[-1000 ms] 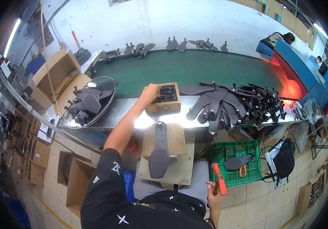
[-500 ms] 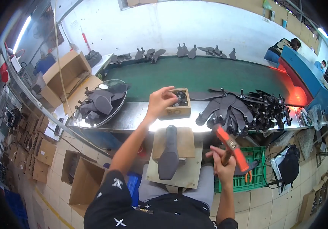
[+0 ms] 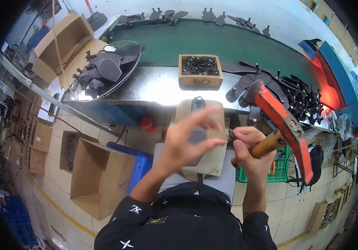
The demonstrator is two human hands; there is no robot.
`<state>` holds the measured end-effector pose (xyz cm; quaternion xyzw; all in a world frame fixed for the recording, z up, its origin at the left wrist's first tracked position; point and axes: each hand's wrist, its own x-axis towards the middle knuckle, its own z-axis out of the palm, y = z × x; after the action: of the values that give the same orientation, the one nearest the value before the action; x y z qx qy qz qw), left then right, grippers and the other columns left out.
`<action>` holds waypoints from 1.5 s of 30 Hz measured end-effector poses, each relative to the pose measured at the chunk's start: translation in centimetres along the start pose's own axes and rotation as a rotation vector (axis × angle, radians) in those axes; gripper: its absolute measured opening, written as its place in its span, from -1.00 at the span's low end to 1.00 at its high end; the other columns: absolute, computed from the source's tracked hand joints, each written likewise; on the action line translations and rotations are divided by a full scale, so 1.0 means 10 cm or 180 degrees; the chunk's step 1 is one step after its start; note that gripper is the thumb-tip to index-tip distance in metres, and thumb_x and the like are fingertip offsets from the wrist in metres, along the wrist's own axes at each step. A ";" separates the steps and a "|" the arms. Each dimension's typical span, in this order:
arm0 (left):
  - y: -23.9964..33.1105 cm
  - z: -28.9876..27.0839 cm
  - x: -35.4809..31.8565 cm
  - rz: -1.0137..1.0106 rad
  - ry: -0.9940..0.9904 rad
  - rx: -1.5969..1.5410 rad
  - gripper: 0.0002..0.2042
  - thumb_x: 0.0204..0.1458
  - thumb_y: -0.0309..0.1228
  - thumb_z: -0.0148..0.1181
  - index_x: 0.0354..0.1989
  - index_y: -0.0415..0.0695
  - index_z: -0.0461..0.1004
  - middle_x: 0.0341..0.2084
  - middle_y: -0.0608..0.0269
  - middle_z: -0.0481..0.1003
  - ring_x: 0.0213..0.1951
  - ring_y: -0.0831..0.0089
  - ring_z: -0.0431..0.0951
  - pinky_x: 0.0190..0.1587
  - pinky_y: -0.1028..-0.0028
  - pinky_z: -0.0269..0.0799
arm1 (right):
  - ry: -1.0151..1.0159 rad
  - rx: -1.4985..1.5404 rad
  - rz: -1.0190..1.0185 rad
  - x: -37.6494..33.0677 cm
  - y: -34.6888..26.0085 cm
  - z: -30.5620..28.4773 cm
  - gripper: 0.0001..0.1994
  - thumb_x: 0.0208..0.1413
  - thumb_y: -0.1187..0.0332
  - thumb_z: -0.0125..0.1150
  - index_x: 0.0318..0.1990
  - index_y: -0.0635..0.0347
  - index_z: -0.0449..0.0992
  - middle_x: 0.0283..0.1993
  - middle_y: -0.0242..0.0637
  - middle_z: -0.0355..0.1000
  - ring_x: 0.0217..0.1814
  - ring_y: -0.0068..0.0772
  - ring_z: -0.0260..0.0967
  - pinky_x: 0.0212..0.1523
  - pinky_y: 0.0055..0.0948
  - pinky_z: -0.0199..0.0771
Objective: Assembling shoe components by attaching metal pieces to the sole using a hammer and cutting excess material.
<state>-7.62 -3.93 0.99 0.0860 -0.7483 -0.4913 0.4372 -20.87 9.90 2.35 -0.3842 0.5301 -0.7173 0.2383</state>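
Observation:
My right hand (image 3: 249, 148) grips the wooden handle of a hammer (image 3: 289, 121) with a worn red head. A small dark piece (image 3: 231, 134) shows at the same hand's fingertips. My left hand (image 3: 183, 143), smeared by motion, has its fingers apart and looks empty. It passes over a grey shoe sole (image 3: 197, 136), which lies on a pale board (image 3: 216, 160) above my lap and is partly hidden. The sole's narrow end (image 3: 198, 103) points away from me. Beyond the board, a wooden box (image 3: 200, 81) of small black pieces stands on the metal ledge.
A wire basket (image 3: 135, 68) of dark soles stands left on the metal ledge (image 3: 154, 83). Many heeled soles (image 3: 299, 100) are piled right. Behind runs a green conveyor belt (image 3: 208, 39). Cardboard boxes (image 3: 102, 179) and a green crate (image 3: 285, 171) are on the floor.
My left hand has left the wooden box and come back over the sole. My right hand has risen with the hammer, closer to the left hand. The view has tilted downward.

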 end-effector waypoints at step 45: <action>-1.64 -0.19 0.07 -0.1056 -0.0394 0.0216 -0.77 -0.08 -0.42 0.38 -0.23 -0.22 0.65 -0.39 0.29 0.61 -0.32 0.60 0.52 -0.20 0.54 0.43 | -0.0510 -0.1239 0.0470 0.34 0.81 0.04 -0.78 0.26 0.36 0.14 -0.09 0.35 0.37 -0.44 -0.17 0.46 -0.51 -0.42 0.39 -0.45 -0.48 0.37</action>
<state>-11.56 -13.84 -11.59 0.1926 -0.7655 -0.5355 0.3001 -23.14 4.50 -4.17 -0.4389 0.6646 -0.5493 0.2529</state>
